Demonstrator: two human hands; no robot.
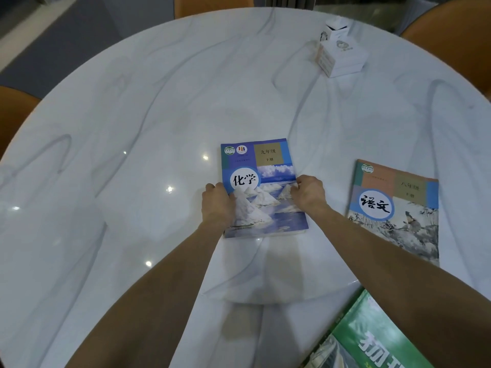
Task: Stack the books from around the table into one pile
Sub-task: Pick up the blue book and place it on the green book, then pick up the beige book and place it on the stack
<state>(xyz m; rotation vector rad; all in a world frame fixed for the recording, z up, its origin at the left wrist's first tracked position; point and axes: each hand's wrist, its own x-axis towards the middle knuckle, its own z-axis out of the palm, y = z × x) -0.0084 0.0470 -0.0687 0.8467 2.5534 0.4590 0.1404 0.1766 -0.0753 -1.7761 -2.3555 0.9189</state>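
Left hand (216, 201) and right hand (308, 192) grip blue book (261, 187), green book (372, 338) cropped

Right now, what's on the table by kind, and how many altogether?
Books: 3 (blue chemistry textbook gripped by left hand and right hand, Chinese language textbook, green textbook)
White boxes: 2 (small white box, larger white box)
Total: 5

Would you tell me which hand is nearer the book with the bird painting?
Right. The right hand grips the blue book's right edge, on the side facing the bird book; the left hand holds the far, left edge.
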